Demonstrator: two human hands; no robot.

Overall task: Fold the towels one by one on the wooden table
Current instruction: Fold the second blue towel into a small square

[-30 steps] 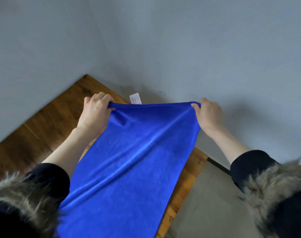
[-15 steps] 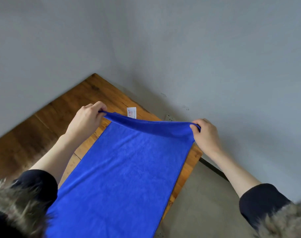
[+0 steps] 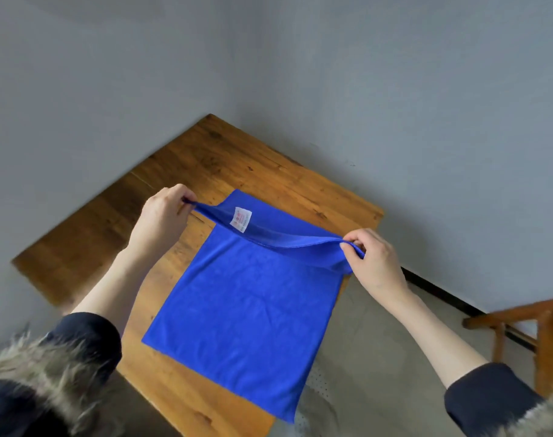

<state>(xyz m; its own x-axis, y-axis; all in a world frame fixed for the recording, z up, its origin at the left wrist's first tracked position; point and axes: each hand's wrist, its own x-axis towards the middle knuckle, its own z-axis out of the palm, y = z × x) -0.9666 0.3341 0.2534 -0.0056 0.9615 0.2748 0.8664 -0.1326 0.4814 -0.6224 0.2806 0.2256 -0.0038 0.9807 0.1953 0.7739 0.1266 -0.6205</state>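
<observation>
On wooden table [image 3: 262, 171] we see blue towel [image 3: 246, 310]; left hand [image 3: 161, 216] at 10 o'clock, right hand [image 3: 372, 257] at 3 o'clock, both pinching lifted far edge.

Views: I have one, a wide-angle head camera.
Facing: forward and steeply down over the counter [image 3: 205, 159] toward a wall corner.
Nearness: close; both forearms enter from the bottom edge.
Tilt: my frame sits rotated, counter edges running diagonally.

The towel [image 3: 246, 298] is plain deep blue, its label [image 3: 241, 219] white with red print; the table [image 3: 237, 159] is orange-brown wood with darker grain.
</observation>
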